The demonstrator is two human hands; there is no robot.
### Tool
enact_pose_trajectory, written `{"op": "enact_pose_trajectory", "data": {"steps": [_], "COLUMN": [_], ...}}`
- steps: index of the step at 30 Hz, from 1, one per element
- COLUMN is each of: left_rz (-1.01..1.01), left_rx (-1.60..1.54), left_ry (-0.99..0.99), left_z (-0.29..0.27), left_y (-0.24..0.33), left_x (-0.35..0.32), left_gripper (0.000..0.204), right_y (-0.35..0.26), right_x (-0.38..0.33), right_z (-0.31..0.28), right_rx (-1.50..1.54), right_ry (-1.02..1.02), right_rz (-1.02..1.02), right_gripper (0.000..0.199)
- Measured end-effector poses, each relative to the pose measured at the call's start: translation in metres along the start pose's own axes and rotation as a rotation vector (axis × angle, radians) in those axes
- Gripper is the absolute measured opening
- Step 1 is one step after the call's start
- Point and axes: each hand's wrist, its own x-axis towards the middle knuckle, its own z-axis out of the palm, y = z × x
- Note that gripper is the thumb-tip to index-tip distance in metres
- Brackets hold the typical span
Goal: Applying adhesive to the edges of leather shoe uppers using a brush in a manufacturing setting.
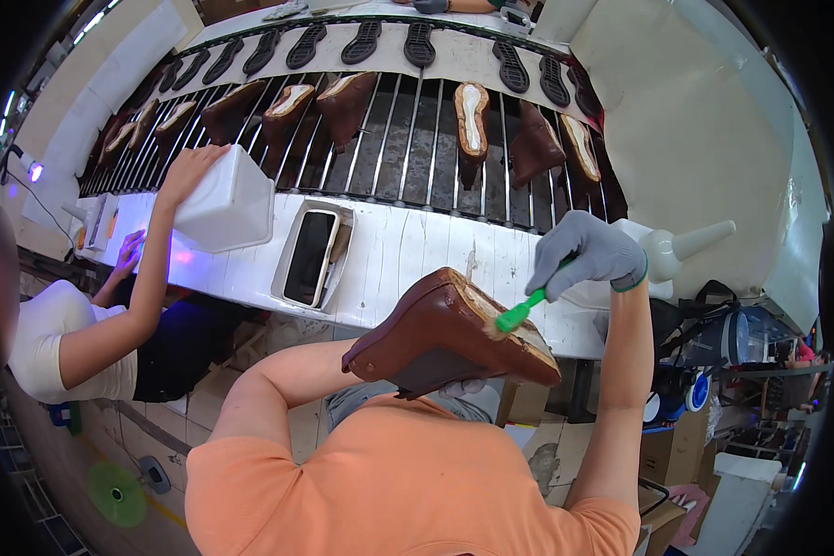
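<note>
A brown leather shoe upper (pixel 408 329) is held tilted in front of my chest, its pale underside turned up and to the right. My left hand (pixel 463 387), in a grey glove, grips it from below; most of that hand is hidden behind the leather. Closed round a green-handled brush (pixel 521 311) is my right hand (pixel 588 252), also in a grey glove. The brush's bristles touch or nearly touch the edge of the underside; exactly which I cannot tell.
Several brown uppers (pixel 473 120) lie on a roller conveyor (pixel 394 148), with black soles (pixel 361 43) on the ledge beyond. A phone (pixel 311 258) sits in a white tray (pixel 343 278). To the left, a co-worker's hand (pixel 195 171) rests on a white container (pixel 236 204). A white nozzled bottle (pixel 663 255) stands right.
</note>
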Motion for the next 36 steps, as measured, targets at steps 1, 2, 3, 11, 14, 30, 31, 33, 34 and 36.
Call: {"op": "enact_pose_trajectory", "data": {"steps": [1, 2, 3, 11, 14, 30, 31, 33, 34, 36], "left_rz": [-0.005, -0.014, -0.028, 0.159, 0.29, 0.842, 0.835, 0.816, 0.82, 0.836], "left_rx": [-0.023, -0.076, -0.15, -1.295, -0.619, 0.652, 0.661, 0.679, 0.678, 0.684], "left_ry": [0.006, 0.017, 0.043, 1.104, 1.376, 1.306, 1.29, 1.266, 1.257, 1.268], "left_z": [-0.001, -0.002, -0.003, -0.008, 0.005, -0.03, -0.031, -0.034, -0.035, -0.038], "left_y": [-0.001, -0.004, -0.008, -0.094, -0.097, -0.123, -0.123, -0.122, -0.121, -0.118], "left_x": [-0.001, -0.001, 0.0, 0.034, 0.036, 0.022, 0.021, 0.018, 0.018, 0.019], "left_gripper": [0.062, 0.062, 0.062, 0.068, 0.063, 0.034, 0.034, 0.033, 0.034, 0.035], "right_y": [0.002, 0.003, 0.005, 0.022, 0.015, -0.018, -0.019, -0.023, -0.024, -0.027], "right_x": [-0.003, -0.009, -0.014, -0.035, -0.028, -0.002, -0.004, -0.009, -0.012, -0.018], "right_z": [-0.004, -0.006, -0.006, 0.021, 0.036, 0.05, 0.051, 0.052, 0.053, 0.057], "right_rx": [0.011, -0.024, -0.067, 0.113, 0.096, -0.148, -0.17, -0.222, -0.193, -0.158], "right_ry": [-0.03, 0.054, 0.248, 1.364, 1.507, 1.28, 1.251, 1.207, 1.16, 1.056], "right_rz": [0.014, 0.013, 0.032, -0.072, -0.095, -0.172, -0.178, -0.168, -0.14, -0.108], "right_gripper": [0.019, 0.015, 0.015, 0.022, 0.021, 0.022, 0.022, 0.02, 0.021, 0.021]}}
